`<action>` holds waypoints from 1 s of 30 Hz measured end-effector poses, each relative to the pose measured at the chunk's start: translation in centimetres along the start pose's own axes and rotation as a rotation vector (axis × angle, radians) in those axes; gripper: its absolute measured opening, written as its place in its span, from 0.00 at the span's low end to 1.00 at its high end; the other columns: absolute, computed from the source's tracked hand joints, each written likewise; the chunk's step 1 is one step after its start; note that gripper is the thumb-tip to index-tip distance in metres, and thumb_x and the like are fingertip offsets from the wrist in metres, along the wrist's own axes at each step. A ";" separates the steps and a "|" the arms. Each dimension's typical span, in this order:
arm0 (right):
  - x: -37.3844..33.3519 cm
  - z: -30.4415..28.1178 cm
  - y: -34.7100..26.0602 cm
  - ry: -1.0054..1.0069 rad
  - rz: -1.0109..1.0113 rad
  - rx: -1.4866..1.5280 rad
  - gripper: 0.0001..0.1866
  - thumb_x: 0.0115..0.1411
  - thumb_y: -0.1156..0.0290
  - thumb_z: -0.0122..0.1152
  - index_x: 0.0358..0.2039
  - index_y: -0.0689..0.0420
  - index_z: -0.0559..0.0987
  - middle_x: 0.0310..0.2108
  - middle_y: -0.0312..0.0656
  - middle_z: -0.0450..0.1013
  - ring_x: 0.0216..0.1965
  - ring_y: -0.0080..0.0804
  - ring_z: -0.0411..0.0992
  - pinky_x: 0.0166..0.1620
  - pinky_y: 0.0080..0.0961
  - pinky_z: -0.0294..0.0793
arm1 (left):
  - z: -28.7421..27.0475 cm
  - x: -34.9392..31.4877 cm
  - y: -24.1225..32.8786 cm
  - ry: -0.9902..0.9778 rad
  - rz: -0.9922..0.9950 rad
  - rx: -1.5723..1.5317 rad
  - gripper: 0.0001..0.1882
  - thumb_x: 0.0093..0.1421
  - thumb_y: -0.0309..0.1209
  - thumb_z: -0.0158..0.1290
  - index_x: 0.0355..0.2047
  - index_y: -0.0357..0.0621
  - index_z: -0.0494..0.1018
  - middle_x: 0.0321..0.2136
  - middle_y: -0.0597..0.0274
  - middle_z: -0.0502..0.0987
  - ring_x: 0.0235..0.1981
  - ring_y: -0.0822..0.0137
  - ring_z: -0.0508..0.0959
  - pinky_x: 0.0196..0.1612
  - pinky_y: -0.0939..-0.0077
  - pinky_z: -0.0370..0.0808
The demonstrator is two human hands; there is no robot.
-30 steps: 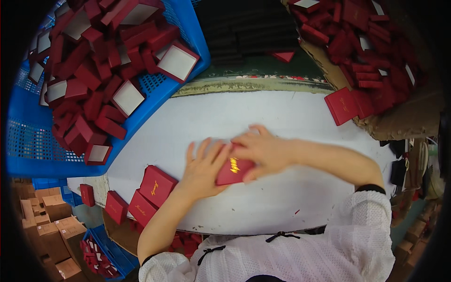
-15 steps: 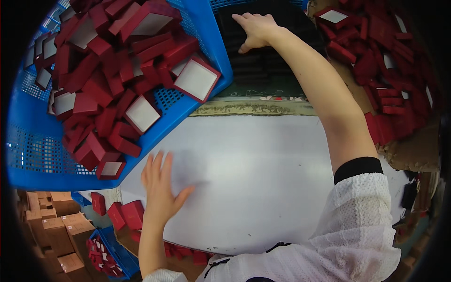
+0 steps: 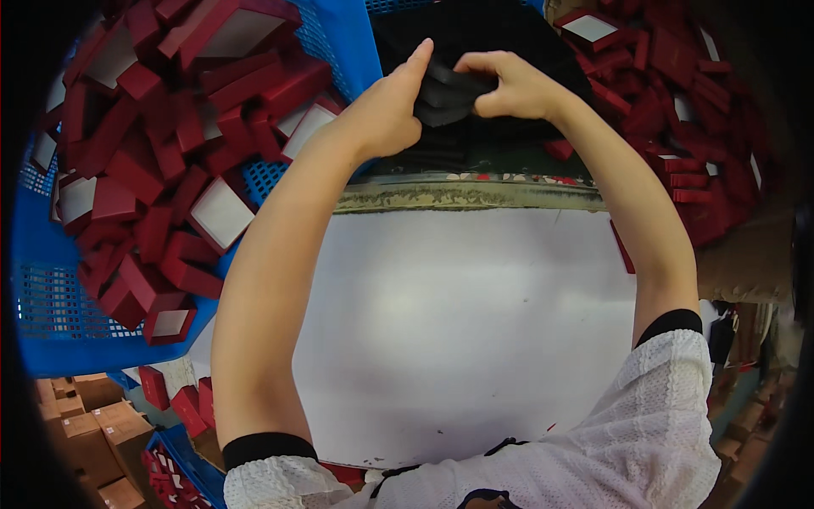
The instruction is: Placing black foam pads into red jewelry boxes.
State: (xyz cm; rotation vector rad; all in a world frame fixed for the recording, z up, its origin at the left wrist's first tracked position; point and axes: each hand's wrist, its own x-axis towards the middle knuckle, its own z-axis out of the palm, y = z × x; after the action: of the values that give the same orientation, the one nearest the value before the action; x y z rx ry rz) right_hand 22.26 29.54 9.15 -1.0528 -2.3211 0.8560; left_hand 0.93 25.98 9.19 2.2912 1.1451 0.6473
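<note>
A small stack of soft black pads (image 3: 445, 95) is between my two hands at the far side of the table. My right hand (image 3: 517, 85) holds its right end, thumb on the near side and bent fingers on the far side. My left hand (image 3: 390, 110) grips the left end, with a finger stretched along it and the thumb nearer me. Beneath and behind lie more black pads (image 3: 500, 34) in a dark heap, partly covered by my hands. Exactly what the pads are made of, I cannot tell.
At the left, a blue perforated basket (image 3: 76, 360) is heaped with dark red boxes (image 3: 136, 165) with pale insides. More red boxes (image 3: 670, 59) lie piled at the right. A white tabletop (image 3: 458, 322) stretches before me. Brown cartons (image 3: 93, 441) stand lower left.
My left hand has moved from above the white tabletop up to the black pads. My right hand has shifted slightly right and down, and pads are now held between both hands.
</note>
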 end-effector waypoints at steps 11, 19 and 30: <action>-16.2 7.6 -2.4 0.253 -0.296 -0.815 0.28 0.31 0.77 0.56 0.41 0.63 0.75 0.37 0.46 0.70 0.39 0.40 0.68 0.53 0.41 0.62 | 2.2 -8.8 -3.6 0.478 0.065 0.618 0.30 0.42 0.33 0.63 0.47 0.44 0.66 0.52 0.42 0.63 0.55 0.49 0.64 0.54 0.57 0.60; -17.0 8.9 -3.1 0.214 -0.306 -0.644 0.17 0.45 0.79 0.59 0.39 0.64 0.76 0.38 0.43 0.72 0.38 0.37 0.69 0.41 0.30 0.68 | 2.5 -16.4 -2.4 0.322 -0.175 0.449 0.31 0.38 0.41 0.66 0.43 0.50 0.68 0.57 0.45 0.58 0.56 0.44 0.58 0.56 0.52 0.53; -21.4 16.0 -10.5 0.102 -0.686 -0.469 0.09 0.39 0.70 0.56 0.23 0.58 0.75 0.22 0.33 0.62 0.25 0.25 0.62 0.26 0.21 0.61 | 13.7 -23.8 8.8 0.259 -0.022 -0.021 0.56 0.38 0.40 0.65 0.61 0.39 0.43 0.59 0.37 0.50 0.59 0.41 0.52 0.57 0.49 0.48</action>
State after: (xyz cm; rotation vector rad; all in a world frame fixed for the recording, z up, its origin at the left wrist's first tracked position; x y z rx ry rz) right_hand 20.19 1.78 2.10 -0.3654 -2.5826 -0.0045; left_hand 1.66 -1.22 -0.41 2.2203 1.2710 0.9649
